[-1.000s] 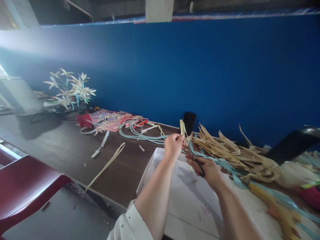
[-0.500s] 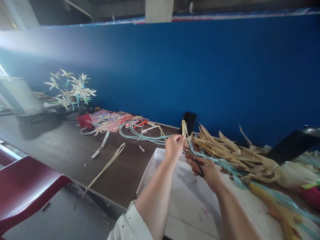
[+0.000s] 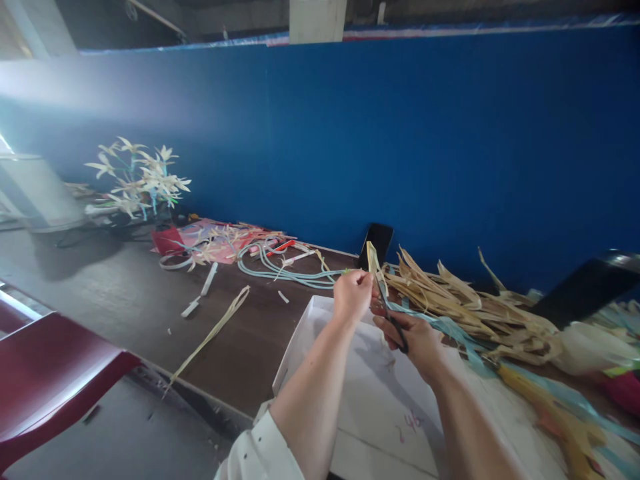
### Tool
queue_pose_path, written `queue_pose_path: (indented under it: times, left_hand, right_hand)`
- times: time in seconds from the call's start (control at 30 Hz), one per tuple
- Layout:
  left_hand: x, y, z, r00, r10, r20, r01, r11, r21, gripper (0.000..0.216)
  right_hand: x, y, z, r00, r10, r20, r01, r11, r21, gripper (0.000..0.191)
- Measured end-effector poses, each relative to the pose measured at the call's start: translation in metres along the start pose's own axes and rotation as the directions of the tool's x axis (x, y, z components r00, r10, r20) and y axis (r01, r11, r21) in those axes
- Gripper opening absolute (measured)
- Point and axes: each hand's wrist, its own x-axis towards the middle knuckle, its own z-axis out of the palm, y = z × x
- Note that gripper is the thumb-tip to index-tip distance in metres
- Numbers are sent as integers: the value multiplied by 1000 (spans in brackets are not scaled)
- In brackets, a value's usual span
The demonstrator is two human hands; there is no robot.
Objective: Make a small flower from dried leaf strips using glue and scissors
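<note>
My left hand (image 3: 352,295) pinches a short tan leaf strip (image 3: 371,255) and holds it upright above a white box lid (image 3: 320,333). My right hand (image 3: 417,340) grips black-handled scissors (image 3: 391,313), whose blades meet the strip just below my left fingertips. Both hands hover over the far left corner of the lid. A pile of dried tan leaves (image 3: 465,307) with light blue strips (image 3: 450,330) lies just right of them.
On the dark wooden table (image 3: 125,293) lie loose pale strips (image 3: 215,327), coiled light blue cords (image 3: 280,267) and pink sheets (image 3: 210,237). A bunch of made flowers (image 3: 143,177) stands far left. A black phone (image 3: 377,243) leans on the blue wall. A red chair (image 3: 45,380) stands lower left.
My left hand and the strip have shifted slightly right, closer to the scissors, and the blades now reach the strip. The view has barely moved.
</note>
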Motion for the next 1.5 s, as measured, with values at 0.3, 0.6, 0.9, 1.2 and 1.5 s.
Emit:
queue_pose_path:
  times: [0.3,0.6,0.9,1.2,1.5]
  left_hand:
    - [-2,6,0,997,-67,33,69,995,-69,25]
    - [-1,3,-1,998,-47,47,51,996,-76,24]
    - [1,2,-2,999,-39,35,39,999,5,22]
    - [-1,-1,-3,993,29,116,-47,987,154,22]
    - [0,1,-5,979,-85,186,86,996,3,19]
  right_hand:
    - [-3,-10,0,1000,-11,-11,10,999,-52,47]
    - [-4,-10,0,999,-27,-34,24,997,-73,47]
    - [-2,-5,0,999,-12,-36,10,999,-48,52]
    - [0,-4,-2,999,-27,-35,26,999,-42,53]
    - [-3,-10,-3,997,-44,-63,40,996,-74,50]
